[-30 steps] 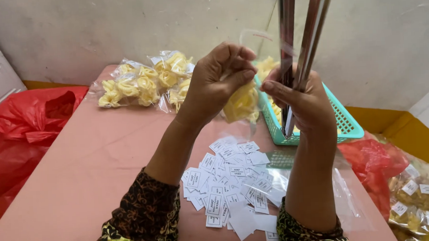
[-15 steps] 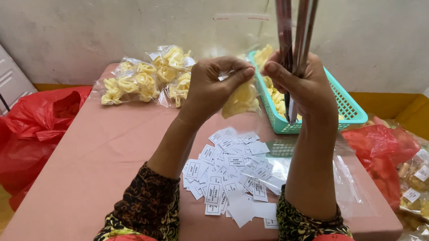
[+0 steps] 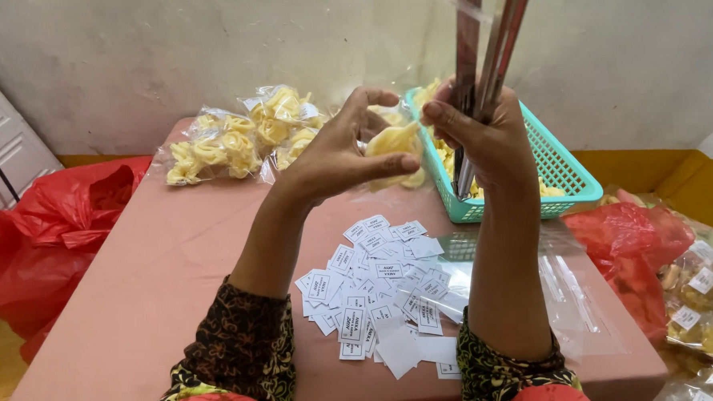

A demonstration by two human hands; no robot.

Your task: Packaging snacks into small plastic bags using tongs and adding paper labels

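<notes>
My left hand (image 3: 340,149) is raised over the pink table (image 3: 136,290) and cups a clear plastic bag of yellow curled crackers (image 3: 394,143) from below. My right hand (image 3: 486,139) grips long metal tongs (image 3: 486,50) that point up out of view, and its fingers also pinch the bag's top edge. The bag's clear upper flap rises past the tongs. Below my hands lies a pile of small white paper labels (image 3: 376,292).
Packed cracker bags (image 3: 245,133) lie at the table's far side. A teal basket (image 3: 560,175) with loose crackers stands at the right. Clear empty bags (image 3: 573,295) lie beside the labels. Red plastic bags (image 3: 45,230) sit left; another red bag (image 3: 626,237) and labelled packs (image 3: 702,306) sit right.
My left hand has turned from pinching the bag's top to cupping it from underneath. The bag's flap has risen higher. Both hands have shifted slightly lower and right.
</notes>
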